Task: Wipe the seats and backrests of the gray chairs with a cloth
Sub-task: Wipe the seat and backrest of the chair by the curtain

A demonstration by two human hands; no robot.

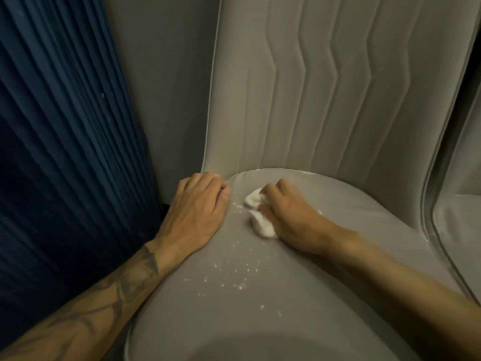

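A gray chair fills the view, its smooth seat (260, 295) below and its ribbed backrest (325, 87) rising behind. My right hand (294, 220) grips a crumpled white cloth (257, 212) and presses it onto the rear of the seat. My left hand (195, 209) rests on the seat's left rear edge, fingers curled over the rim beside the backrest. Several small white crumbs (234, 274) lie scattered on the seat in front of the cloth.
A dark blue pleated curtain (65, 139) hangs close on the left. A gray wall (166, 87) stands between curtain and backrest. A second gray chair (460, 204) sits tight against the right side.
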